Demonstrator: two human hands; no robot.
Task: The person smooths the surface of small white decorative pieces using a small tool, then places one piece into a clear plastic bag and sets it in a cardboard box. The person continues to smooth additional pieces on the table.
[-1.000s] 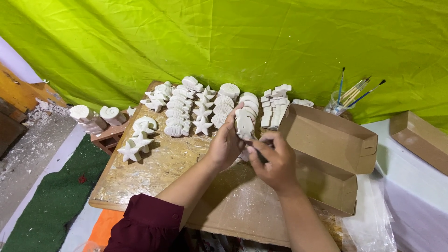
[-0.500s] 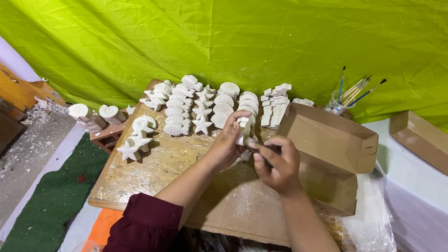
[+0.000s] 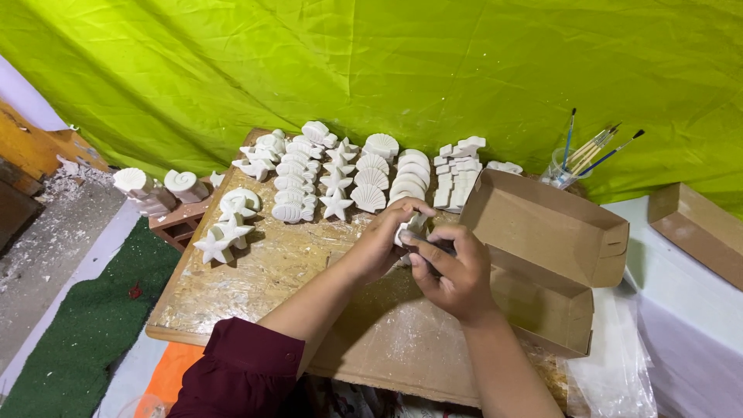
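Head view: dusty wooden board (image 3: 255, 271) before a green cloth backdrop (image 3: 387, 62).

Open cardboard box (image 3: 542, 232) right on wooden board (image 3: 255, 271); paintbrushes in cup (image 3: 559, 169) behind; green cloth backdrop (image 3: 371, 70).

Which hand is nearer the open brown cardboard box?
Right. The right hand is beside the open brown cardboard box, almost touching its flap; the left hand is farther left, over the wooden board.
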